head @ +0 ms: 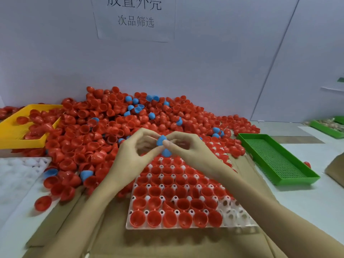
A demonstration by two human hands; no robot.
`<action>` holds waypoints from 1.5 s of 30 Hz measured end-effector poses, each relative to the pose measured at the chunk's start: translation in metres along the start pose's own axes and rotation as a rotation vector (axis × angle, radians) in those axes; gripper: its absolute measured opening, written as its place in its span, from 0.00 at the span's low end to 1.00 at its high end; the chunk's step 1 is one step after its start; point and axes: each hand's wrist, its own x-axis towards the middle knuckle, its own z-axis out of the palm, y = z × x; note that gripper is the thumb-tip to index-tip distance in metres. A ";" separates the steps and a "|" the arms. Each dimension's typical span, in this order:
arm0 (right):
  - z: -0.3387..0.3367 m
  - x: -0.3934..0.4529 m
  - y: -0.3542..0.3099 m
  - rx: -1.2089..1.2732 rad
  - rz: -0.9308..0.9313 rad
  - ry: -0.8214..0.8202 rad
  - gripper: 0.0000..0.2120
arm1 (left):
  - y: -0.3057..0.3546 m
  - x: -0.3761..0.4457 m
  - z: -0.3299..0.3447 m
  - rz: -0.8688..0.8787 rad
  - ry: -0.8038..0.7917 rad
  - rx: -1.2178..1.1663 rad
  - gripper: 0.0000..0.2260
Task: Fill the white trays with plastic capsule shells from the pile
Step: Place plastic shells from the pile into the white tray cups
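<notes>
Nearest: white tray (240, 218) sat on cardboard (111, 239) on the surface, almost full of red shells seated open side up. Only a few pockets at its near-right corner were bare.

Above the tray's far edge both hands met. Left hand (130, 151) and right hand (188, 148) each pinched the blue shells (161, 141); looked like two blue pieces stuck together, one above the other. Each grip was clamped on them, fingertips curled in.

Step in hand, my read: separating nested blue shells, not seating one. Next move needs a twist or pull apart, then a call on where blue goes, since the tray held only red.

Beyond: the pile (115, 123) of mostly red shells with some blue, against the wall. Yellow tray (11, 131) far left, partly filled. Green tray (279, 159) right. Second white tray (16, 175) left, with no shells in the part in view.
</notes>
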 end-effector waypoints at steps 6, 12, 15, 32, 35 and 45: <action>-0.021 -0.033 -0.001 0.115 0.023 -0.107 0.11 | 0.007 -0.004 0.003 -0.268 -0.195 -0.291 0.11; -0.018 -0.052 0.004 0.011 -0.019 -0.020 0.09 | 0.018 -0.010 0.013 -0.262 -0.232 -0.247 0.09; -0.017 -0.059 0.005 -0.103 -0.037 0.004 0.08 | 0.019 -0.011 0.015 -0.276 -0.260 -0.239 0.09; -0.041 -0.082 0.006 -0.351 -0.036 0.085 0.08 | 0.018 -0.012 0.016 -0.276 -0.288 -0.188 0.12; -0.064 -0.103 0.007 -0.509 0.023 0.079 0.08 | 0.017 -0.010 0.012 -0.280 -0.199 -0.153 0.11; -0.079 -0.162 0.005 -0.719 0.174 -0.160 0.05 | 0.014 -0.006 0.002 -0.321 -0.088 -0.105 0.15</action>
